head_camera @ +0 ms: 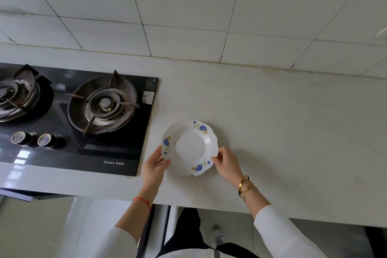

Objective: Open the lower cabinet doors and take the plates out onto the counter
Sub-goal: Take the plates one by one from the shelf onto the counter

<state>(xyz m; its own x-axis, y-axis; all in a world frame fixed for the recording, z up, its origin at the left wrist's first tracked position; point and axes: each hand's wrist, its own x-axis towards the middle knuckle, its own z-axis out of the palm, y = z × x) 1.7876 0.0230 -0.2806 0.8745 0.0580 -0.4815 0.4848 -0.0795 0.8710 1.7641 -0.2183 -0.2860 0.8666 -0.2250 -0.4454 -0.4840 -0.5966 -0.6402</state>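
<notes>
A white plate [189, 147] with a scalloped rim and blue and yellow flowers lies on the pale counter [272, 132], just right of the stove. My left hand [154, 166] grips its left rim, thumb on top. My right hand [227, 160] pinches the right rim with its fingertips. Whether the plate rests fully on the counter or is held just above it, I cannot tell. Below the counter's front edge an open cabinet door [165, 224] shows edge-on; the cabinet's inside is hidden.
A black glass gas stove [79, 115] with two burners and two knobs fills the counter's left part. A tiled wall [188, 6] stands behind. The counter stretches bare to the right of the plate. My legs and a shoe show on the floor below.
</notes>
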